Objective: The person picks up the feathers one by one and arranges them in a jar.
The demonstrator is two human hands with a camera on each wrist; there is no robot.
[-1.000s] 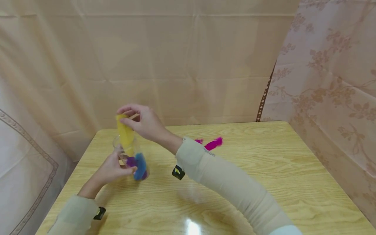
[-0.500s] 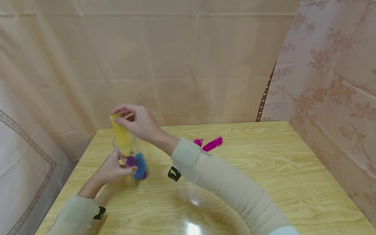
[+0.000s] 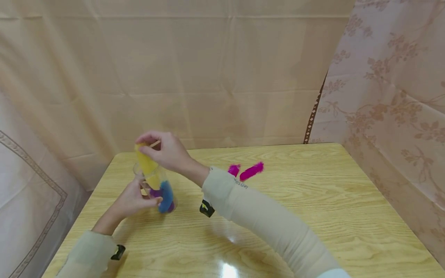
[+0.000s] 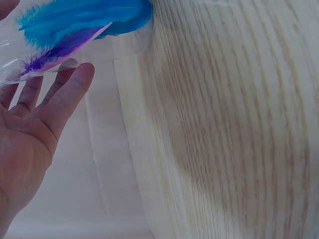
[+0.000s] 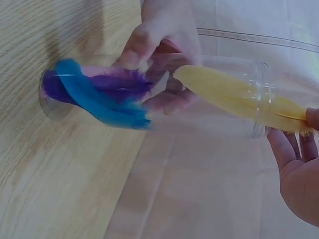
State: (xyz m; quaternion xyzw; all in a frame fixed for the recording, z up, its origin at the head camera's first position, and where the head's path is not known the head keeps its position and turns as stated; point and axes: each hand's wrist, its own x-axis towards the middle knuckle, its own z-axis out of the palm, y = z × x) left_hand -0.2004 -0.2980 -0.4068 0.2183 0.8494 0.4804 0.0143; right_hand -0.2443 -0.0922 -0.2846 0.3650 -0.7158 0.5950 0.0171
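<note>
A clear jar (image 5: 224,122) stands on the table with a blue feather (image 5: 102,107) and a purple feather (image 5: 117,85) at its bottom. My left hand (image 3: 132,199) grips the jar from the left, thumb and fingers on either side of its wall. Between thumb and fingertips, my right hand (image 3: 170,150) pinches the end of a yellow feather (image 3: 148,166) just above the jar's mouth. The feather's other end reaches down through the mouth into the jar, as the right wrist view shows. In the left wrist view, the left hand's fingers (image 4: 72,94) lie along the see-through wall.
Two magenta feathers (image 3: 252,171) lie on the wooden table (image 3: 313,200) beyond the right sleeve (image 3: 257,208), which partly overlaps them. A beige curtain (image 3: 222,77) hangs behind the table's far edge. Patterned cloth (image 3: 393,96) hangs at the right.
My right hand first shifted left with the yellow feather, then lowered it, so the feather sits deeper in the jar. The left hand and jar have stayed put.
</note>
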